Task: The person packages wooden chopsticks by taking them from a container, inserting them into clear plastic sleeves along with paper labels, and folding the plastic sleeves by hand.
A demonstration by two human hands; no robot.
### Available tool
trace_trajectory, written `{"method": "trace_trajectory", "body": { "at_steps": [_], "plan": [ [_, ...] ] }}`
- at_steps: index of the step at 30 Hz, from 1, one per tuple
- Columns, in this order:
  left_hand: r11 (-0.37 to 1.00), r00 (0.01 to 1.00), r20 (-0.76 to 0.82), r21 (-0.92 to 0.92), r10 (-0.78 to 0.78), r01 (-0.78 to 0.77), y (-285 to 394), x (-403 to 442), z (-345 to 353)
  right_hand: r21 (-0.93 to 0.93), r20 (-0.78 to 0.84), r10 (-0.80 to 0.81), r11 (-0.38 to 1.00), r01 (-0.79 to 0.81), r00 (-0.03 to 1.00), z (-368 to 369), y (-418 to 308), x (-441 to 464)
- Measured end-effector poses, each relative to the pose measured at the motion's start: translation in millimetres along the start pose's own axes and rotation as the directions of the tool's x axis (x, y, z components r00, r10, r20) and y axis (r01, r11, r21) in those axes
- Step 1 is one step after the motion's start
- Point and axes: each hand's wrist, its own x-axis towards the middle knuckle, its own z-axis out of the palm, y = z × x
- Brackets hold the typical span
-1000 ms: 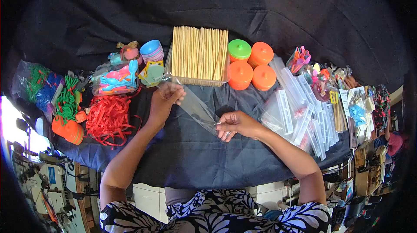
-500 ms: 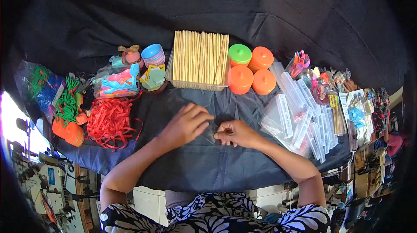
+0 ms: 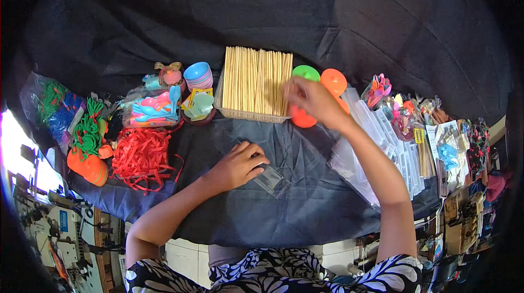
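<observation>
My left hand (image 3: 239,166) rests low over the dark cloth, its thumb and fingers closed on the edge of a small clear plastic bag (image 3: 273,181). The bag extends to the right of the fingertips and lies against the cloth. My right hand (image 3: 312,101) is raised at the right edge of a clear tray (image 3: 256,115) of wooden sticks (image 3: 256,77). Its fingers are blurred, so whether they touch a stick is unclear. Under and behind that hand are orange lidded tubs (image 3: 334,81) and a green-lidded one (image 3: 307,73), partly covered.
Left of the tray stand blue and pink cups (image 3: 198,76), a bag of plastic spoons (image 3: 155,108), red ribbon (image 3: 141,154), green cord (image 3: 89,132) and orange cups (image 3: 90,168). To the right lie clear plastic packs (image 3: 382,137) and a bunch of coloured spoons (image 3: 378,90).
My right hand has left the bag and moved up to the sticks' right side. My left hand has moved slightly down, keeping the clear bag. The view has shifted a little.
</observation>
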Motion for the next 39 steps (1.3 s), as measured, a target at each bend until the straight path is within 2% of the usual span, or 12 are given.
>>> {"method": "trace_trajectory", "body": {
  "at_steps": [9,15,19,21,22,23,25,28,29,33,35,39],
  "plan": [
    [0.997,0.998,-0.059,-0.069,-0.021,0.017,4.2,3.5,-5.1,-0.555,-0.178,-0.241,0.825,0.105,0.954,29.0,43.8,131.1],
    [0.998,0.996,-0.09,-0.062,0.027,-0.033,4.1,3.9,-8.1,-0.559,-0.22,-0.144,0.829,-0.004,0.965,36.8,37.1,138.9],
    [0.997,0.992,-0.119,-0.059,0.036,-0.043,4.2,4.7,-10.7,-0.555,-0.266,-0.208,0.832,0.027,0.941,30.0,27.2,133.8],
    [0.992,0.981,-0.195,-0.123,-0.019,-0.006,4.5,5.2,-11.6,-0.034,-0.322,-0.124,0.992,0.119,0.939,23.1,25.5,137.0],
    [0.992,0.98,-0.197,-0.125,-0.018,-0.007,4.7,6.0,-12.4,0.117,-0.338,-0.101,0.982,0.148,0.936,21.3,24.4,137.8],
    [0.987,0.969,-0.243,-0.164,-0.044,0.004,4.7,6.8,-13.5,0.114,-0.337,-0.1,0.983,0.147,0.936,15.7,18.3,135.2],
    [0.979,0.956,-0.286,-0.202,-0.07,0.012,6.0,7.7,-17.2,0.443,-0.194,0.042,0.895,0.049,0.98,1.6,1.0,128.8],
    [0.912,0.917,-0.292,-0.381,-0.274,0.151,9.7,9.5,-26.7,0.477,-0.27,-0.022,0.865,0.153,0.963,-23.5,-21.1,116.3],
    [0.913,0.918,-0.289,-0.379,-0.271,0.151,8.1,9.7,-28.5,0.488,-0.341,-0.065,0.84,0.236,0.938,-33.5,-28.8,109.7],
    [0.913,0.875,-0.377,-0.379,-0.302,0.152,-6.4,8.7,-29.9,0.55,-0.356,-0.036,0.799,0.241,0.934,-59.2,-44.8,60.5],
    [0.883,0.831,-0.415,-0.435,-0.371,0.177,-11.4,9.9,-33.3,0.622,-0.213,-0.064,0.76,0.186,0.975,-53.2,-40.7,27.4],
    [0.805,0.831,-0.35,-0.565,-0.433,0.182,-25.5,12.0,-42.2,0.795,0.192,0.11,0.564,-0.221,0.975,4.4,-14.3,-39.2]
  ]
}}
